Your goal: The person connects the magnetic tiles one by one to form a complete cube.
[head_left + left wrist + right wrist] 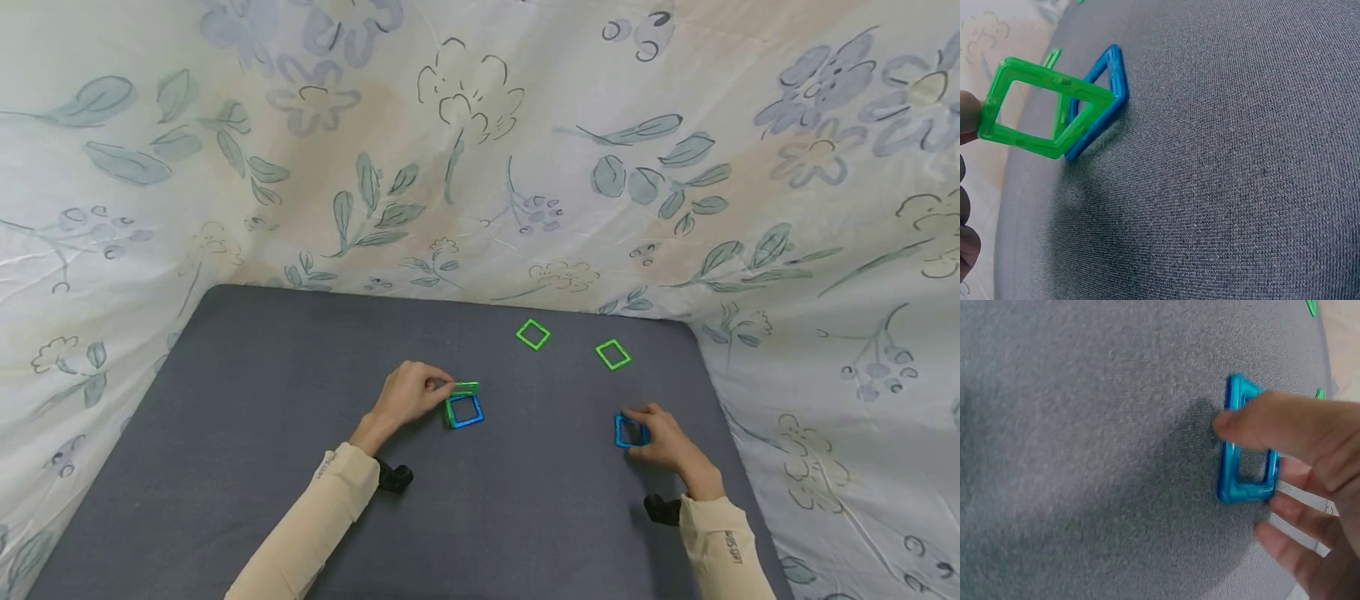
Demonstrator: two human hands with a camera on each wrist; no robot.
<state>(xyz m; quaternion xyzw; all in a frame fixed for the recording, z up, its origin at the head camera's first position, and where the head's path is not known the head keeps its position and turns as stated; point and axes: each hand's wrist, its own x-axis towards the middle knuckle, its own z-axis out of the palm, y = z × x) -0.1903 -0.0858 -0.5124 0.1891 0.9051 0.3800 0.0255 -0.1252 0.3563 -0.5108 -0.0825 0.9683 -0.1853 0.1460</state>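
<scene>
Two green frames (pixel 467 385) seemingly stand joined to the central blue square (pixel 468 423), the left hand (pixel 408 392) narrowly pinching one; right of that square, the right hand (pixel 663 437) grips a second blue square (pixel 618 432), while two loose squares (pixel 526 342) lie beyond.

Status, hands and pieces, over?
Left hand pinching green square frame against blue frame. Right hand gripping another blue frame. Two loose green frames beyond, not obstructing.

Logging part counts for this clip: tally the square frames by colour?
Green frames: 4 (two at the left hand, two lying farther back)
Blue frames: 2 (one in the right hand, one touching the green pair at the left hand)
Total: 6
</scene>
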